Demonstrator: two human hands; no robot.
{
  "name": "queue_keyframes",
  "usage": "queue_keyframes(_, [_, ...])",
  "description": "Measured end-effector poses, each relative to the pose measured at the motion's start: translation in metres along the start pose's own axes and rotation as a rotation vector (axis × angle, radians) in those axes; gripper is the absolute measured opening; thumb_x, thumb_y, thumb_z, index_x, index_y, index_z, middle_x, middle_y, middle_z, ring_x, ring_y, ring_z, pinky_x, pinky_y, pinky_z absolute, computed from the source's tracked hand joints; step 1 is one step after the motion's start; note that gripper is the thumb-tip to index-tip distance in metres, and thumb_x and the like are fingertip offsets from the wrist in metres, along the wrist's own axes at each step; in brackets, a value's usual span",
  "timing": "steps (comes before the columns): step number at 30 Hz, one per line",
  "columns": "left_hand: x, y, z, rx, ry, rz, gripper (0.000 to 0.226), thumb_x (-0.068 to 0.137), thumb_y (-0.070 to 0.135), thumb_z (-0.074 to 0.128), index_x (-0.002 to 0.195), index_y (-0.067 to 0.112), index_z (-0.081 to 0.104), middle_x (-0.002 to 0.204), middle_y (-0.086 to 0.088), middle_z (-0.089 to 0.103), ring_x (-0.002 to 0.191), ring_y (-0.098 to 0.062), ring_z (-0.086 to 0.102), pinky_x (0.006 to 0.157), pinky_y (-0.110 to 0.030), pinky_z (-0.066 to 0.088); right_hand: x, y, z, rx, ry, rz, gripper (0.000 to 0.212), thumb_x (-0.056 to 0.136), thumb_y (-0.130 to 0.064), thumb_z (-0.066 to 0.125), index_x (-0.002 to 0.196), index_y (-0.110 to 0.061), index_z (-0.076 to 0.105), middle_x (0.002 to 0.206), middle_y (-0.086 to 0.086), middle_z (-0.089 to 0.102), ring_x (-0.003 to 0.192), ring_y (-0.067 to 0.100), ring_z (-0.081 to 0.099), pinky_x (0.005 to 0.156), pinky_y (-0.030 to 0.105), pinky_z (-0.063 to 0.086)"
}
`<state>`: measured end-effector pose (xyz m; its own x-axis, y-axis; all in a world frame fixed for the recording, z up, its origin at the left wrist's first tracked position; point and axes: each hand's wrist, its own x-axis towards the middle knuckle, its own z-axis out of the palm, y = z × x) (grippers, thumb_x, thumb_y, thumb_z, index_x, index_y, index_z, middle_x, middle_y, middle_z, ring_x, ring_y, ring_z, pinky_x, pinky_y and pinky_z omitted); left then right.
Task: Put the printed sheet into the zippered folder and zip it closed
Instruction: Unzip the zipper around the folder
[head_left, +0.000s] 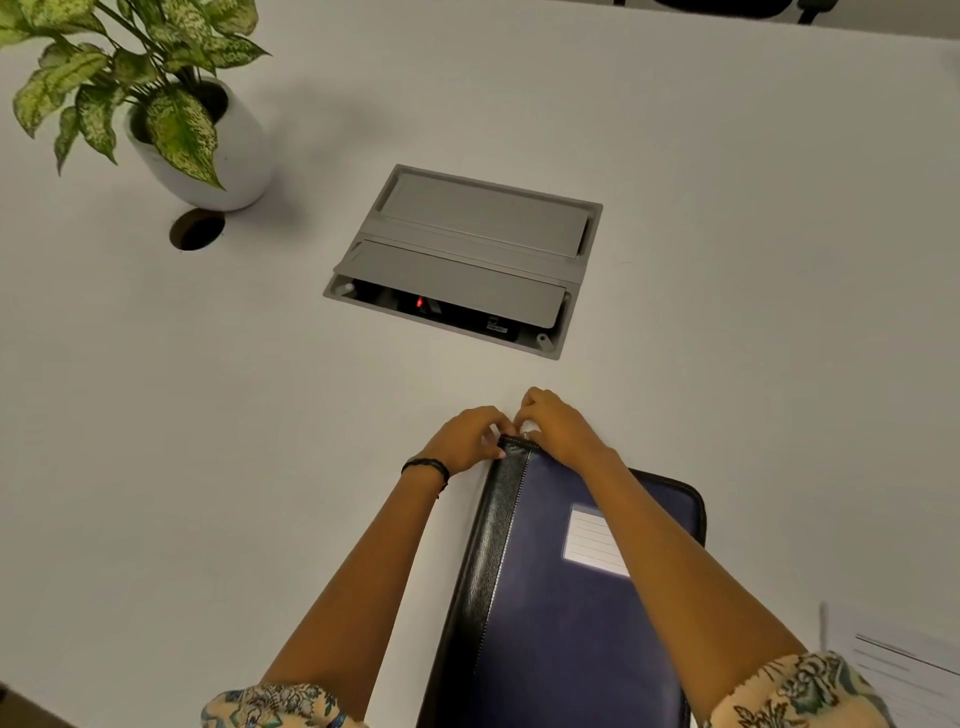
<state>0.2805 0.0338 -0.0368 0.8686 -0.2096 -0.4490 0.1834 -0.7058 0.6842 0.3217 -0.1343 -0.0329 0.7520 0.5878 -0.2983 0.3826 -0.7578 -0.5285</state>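
Zippered folder (571, 597) flat on the white counter (208, 415), long axis running away from the body, black spine to the left. Left hand (467, 436) and right hand (558, 423) both pinched shut on its far-left corner. Printed sheet (904, 670) lying just right of it.

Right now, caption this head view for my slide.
Both hands, left hand and right hand, work the zippered folder's far corner; printed sheet lies beside it.

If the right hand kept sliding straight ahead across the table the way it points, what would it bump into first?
Probably the grey cable box set into the table. The right hand, at the folder's far corner, points roughly toward it over bare tabletop, though the exact line is uncertain.
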Motion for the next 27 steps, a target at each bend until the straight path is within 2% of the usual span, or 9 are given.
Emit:
queue_keyframes(2, [0.003, -0.001, 0.000, 0.012, -0.026, -0.002, 0.030, 0.079, 0.008, 0.072, 0.107, 0.009, 0.063, 0.114, -0.011, 0.063, 0.097, -0.029, 0.060, 0.091, -0.043, 0.051, 0.004, 0.000, -0.001, -0.025, -0.020, -0.018, 0.015, 0.085, -0.004, 0.057, 0.095, -0.007, 0.068, 0.109, 0.012, 0.056, 0.100, 0.027, 0.051, 0.081, 0.038, 0.045])
queue_keyframes(7, [0.011, 0.002, -0.001, 0.069, -0.059, -0.020, 0.021, 0.083, 0.014, 0.069, 0.103, 0.007, 0.064, 0.110, -0.013, 0.064, 0.098, -0.027, 0.060, 0.090, -0.040, 0.050, 0.003, 0.006, 0.001, -0.139, -0.033, -0.071, 0.017, 0.085, -0.003, 0.053, 0.090, -0.008, 0.068, 0.098, 0.010, 0.064, 0.094, 0.026, 0.055, 0.077, 0.037, 0.044])
queue_keyframes(10, [0.012, 0.006, 0.003, 0.111, -0.023, -0.038, 0.014, 0.091, 0.016, 0.058, 0.098, 0.008, 0.066, 0.105, -0.011, 0.068, 0.096, -0.027, 0.061, 0.079, -0.033, 0.046, 0.000, 0.009, 0.004, -0.265, -0.003, -0.134, 0.019, 0.088, -0.005, 0.050, 0.093, -0.011, 0.067, 0.100, 0.007, 0.065, 0.096, 0.024, 0.053, 0.080, 0.035, 0.040])
queue_keyframes(16, [0.011, 0.009, 0.016, 0.185, 0.111, -0.067, 0.019, 0.096, 0.019, 0.047, 0.089, 0.009, 0.062, 0.096, -0.010, 0.068, 0.081, -0.021, 0.057, 0.059, -0.024, 0.035, -0.010, 0.024, 0.000, -0.399, 0.059, -0.198, 0.020, 0.091, -0.006, 0.048, 0.097, -0.014, 0.066, 0.102, 0.003, 0.066, 0.097, 0.022, 0.052, 0.086, 0.033, 0.036])
queue_keyframes(22, [0.009, 0.015, 0.019, 0.201, 0.110, -0.078, 0.021, 0.097, 0.018, 0.044, 0.097, 0.007, 0.061, 0.105, -0.012, 0.067, 0.094, -0.029, 0.060, 0.073, -0.032, 0.041, -0.023, 0.032, -0.001, -0.427, 0.092, -0.186, 0.019, 0.090, -0.006, 0.049, 0.094, -0.013, 0.067, 0.098, 0.002, 0.067, 0.093, 0.022, 0.052, 0.082, 0.031, 0.036])
queue_keyframes(27, [0.008, 0.018, 0.017, 0.200, 0.096, -0.081, 0.022, 0.098, 0.019, 0.042, 0.099, 0.006, 0.059, 0.108, -0.013, 0.066, 0.097, -0.031, 0.059, 0.079, -0.037, 0.045, -0.022, 0.032, -0.003, -0.445, 0.094, -0.179, 0.018, 0.090, -0.005, 0.050, 0.096, -0.012, 0.065, 0.100, 0.003, 0.067, 0.095, 0.022, 0.052, 0.084, 0.032, 0.036])
